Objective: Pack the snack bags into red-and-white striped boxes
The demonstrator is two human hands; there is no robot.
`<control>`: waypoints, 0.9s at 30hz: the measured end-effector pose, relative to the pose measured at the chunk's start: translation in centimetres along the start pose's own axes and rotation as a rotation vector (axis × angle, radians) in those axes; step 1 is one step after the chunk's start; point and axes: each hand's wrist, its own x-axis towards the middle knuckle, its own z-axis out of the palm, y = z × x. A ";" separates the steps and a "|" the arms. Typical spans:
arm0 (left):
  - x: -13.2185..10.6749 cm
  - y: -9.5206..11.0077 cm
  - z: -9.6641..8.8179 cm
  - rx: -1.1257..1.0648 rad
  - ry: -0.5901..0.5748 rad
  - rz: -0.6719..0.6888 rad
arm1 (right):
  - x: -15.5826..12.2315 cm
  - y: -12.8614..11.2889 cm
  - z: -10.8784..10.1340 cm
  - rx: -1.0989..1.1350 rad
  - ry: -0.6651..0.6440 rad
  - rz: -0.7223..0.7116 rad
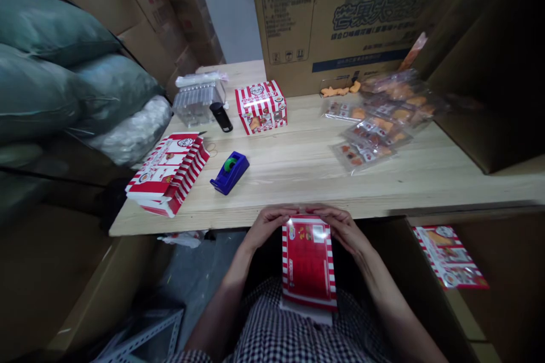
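Note:
A red and white striped snack box point(309, 264) lies over my lap, its printed red panel facing up and a white flap showing at its near end. My left hand point(270, 224) grips its far left corner, fingers bent over the edge. On the far right corner, my right hand point(340, 227) holds it the same way. Both hands are at the table's front edge, and some fingertips are hidden behind the box. On the table beyond are a blue tape dispenser point(230, 173) with a green roll and a stack of flat striped boxes point(168, 173).
An assembled striped box point(261, 106) stands at the back beside a black cylinder point(221, 117) and clear plastic trays point(198, 101). Clear snack packets point(374, 130) pile up on the right. A large carton point(298, 17) stands behind. A striped printed sheet point(450, 257) lies low at right.

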 end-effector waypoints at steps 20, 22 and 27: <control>0.9 2.3 0.7 0.220 -0.048 -0.067 | 0.8 -2.8 -0.1 -0.304 -0.146 0.073; 1.0 2.2 0.8 0.240 -0.019 -0.067 | 1.0 -2.4 -0.2 -0.302 -0.118 0.077; 0.3 2.2 1.1 0.334 -0.037 -0.008 | 0.4 -1.5 -0.3 -0.356 -0.090 0.035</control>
